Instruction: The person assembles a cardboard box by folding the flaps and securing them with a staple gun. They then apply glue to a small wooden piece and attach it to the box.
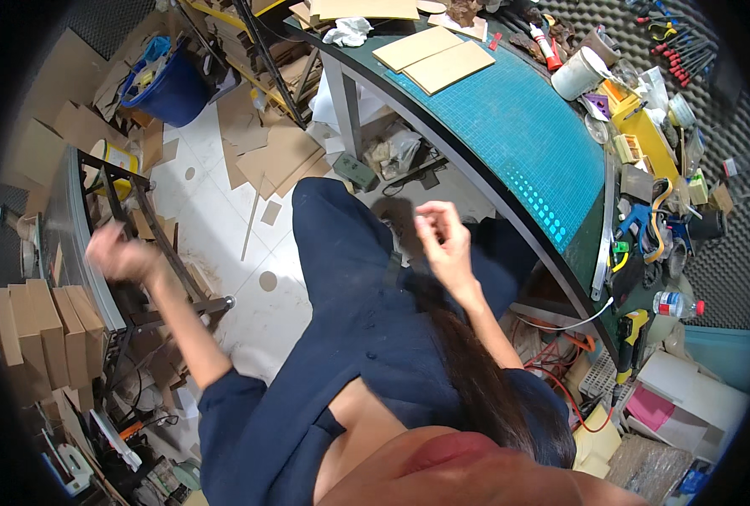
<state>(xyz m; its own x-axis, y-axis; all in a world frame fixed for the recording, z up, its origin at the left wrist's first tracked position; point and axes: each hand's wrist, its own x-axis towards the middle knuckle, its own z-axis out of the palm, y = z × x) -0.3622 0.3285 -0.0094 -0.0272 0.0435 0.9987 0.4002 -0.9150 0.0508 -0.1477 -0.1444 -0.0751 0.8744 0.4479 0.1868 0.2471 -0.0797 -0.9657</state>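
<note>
My left hand (pixel 120 254) is blurred, held out to the left by the edge of a grey-topped side table (pixel 90 253). Its fingers look bent; whether anything is in them cannot be made out. Over my lap hovers my right hand (pixel 446 248), fingers loosely curled, with a gap inside the curl and nothing visible held. It is apart from the workbench edge (pixel 476 183) to its right. On that bench lie a teal cutting mat (pixel 514 139) and two thin tan boards (pixel 435 57), one overlapping the other at the mat's far end.
Stacked brown boards (pixel 46 335) stand at left. A blue bucket (pixel 172 88) and cardboard sheets (pixel 280 152) are on the tiled floor (pixel 248 329). Along the bench's right lie a steel ruler (pixel 603 234), blue glue gun (pixel 634 221), plastic bottle (pixel 675 305) and yellow-black power tool (pixel 631 335).
</note>
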